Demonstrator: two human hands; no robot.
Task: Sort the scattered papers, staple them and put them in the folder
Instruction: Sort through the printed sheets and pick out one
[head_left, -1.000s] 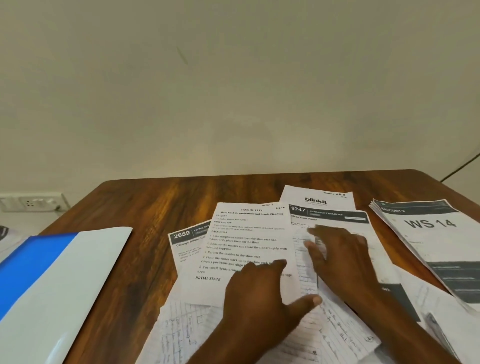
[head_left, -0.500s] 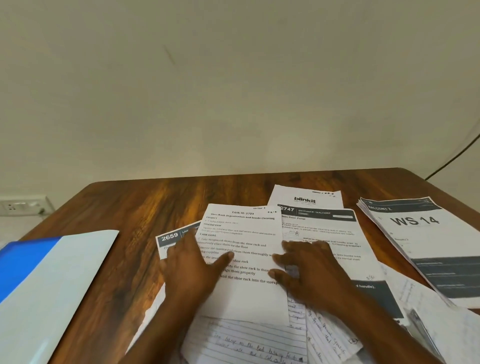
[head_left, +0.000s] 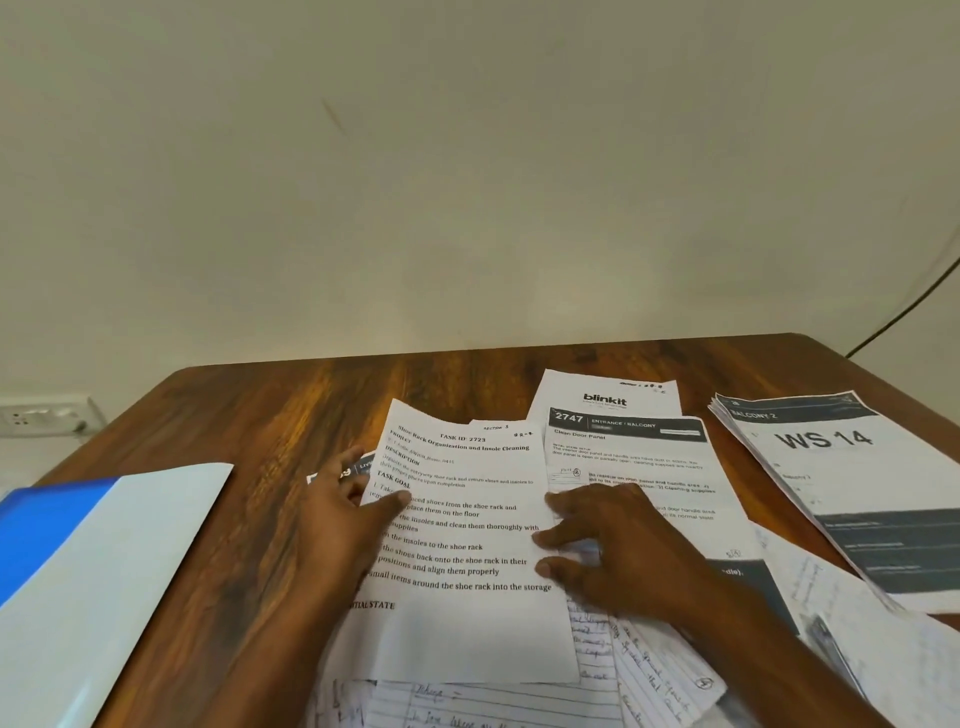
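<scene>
"TASK ID: 2723" sheet (head_left: 467, 519); "2747" sheet (head_left: 639, 467); "blinkit" slip (head_left: 605, 397); "WS 14" stack (head_left: 831, 467)

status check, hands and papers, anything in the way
Left hand pinching shoe rack sheet. Right hand flat on its right edge. Folder at left, nothing blocking.

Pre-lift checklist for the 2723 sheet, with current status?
1. Left hand has a grip on the 2723 sheet: ok, thumb on top at its left edge, which is lifted.
2. Right hand steadies the pile: ok, fingers spread at the sheet's right edge.
3. One sheet only in the grip: cannot tell.
4. Folder ready: ok, lies at the left of the table.
5. Stapler in view: not ok, none visible.
6. WS 14 stack out of the way: ok, at the right, untouched.
</scene>
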